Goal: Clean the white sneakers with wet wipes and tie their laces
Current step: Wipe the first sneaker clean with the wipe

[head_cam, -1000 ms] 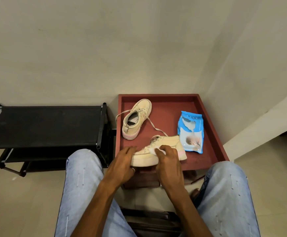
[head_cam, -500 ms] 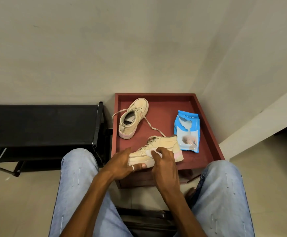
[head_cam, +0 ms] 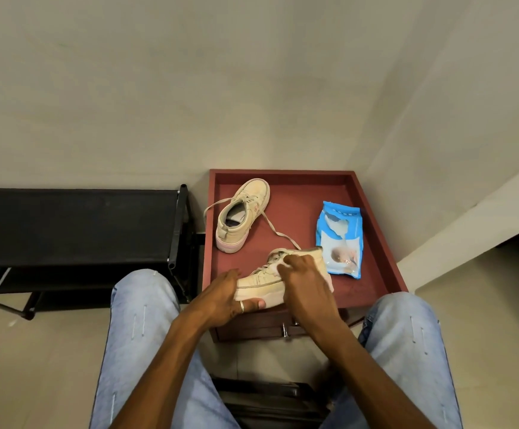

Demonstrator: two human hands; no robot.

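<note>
A cream-white sneaker (head_cam: pixel 262 281) lies at the front edge of the red-brown tray table (head_cam: pixel 372 218), its toe pointing left. My left hand (head_cam: pixel 225 300) grips its toe and sole from below. My right hand (head_cam: pixel 306 281) holds a white wet wipe (head_cam: pixel 283 267) against the sneaker's upper near the laces. The second sneaker (head_cam: pixel 241 216) stands farther back on the left of the tray, its laces loose and trailing across the tray. A blue wet-wipe pack (head_cam: pixel 340 239) lies on the tray to the right.
A black shoe rack (head_cam: pixel 75 224) stands left of the tray table, close to its edge. My knees in light blue jeans (head_cam: pixel 142 320) flank the table front. Walls close in behind and to the right. A dark seat edge (head_cam: pixel 270 397) shows below.
My right hand has slid the wipe up toward the laces. The left hand has shifted lower under the toe, and the view has drifted slightly.
</note>
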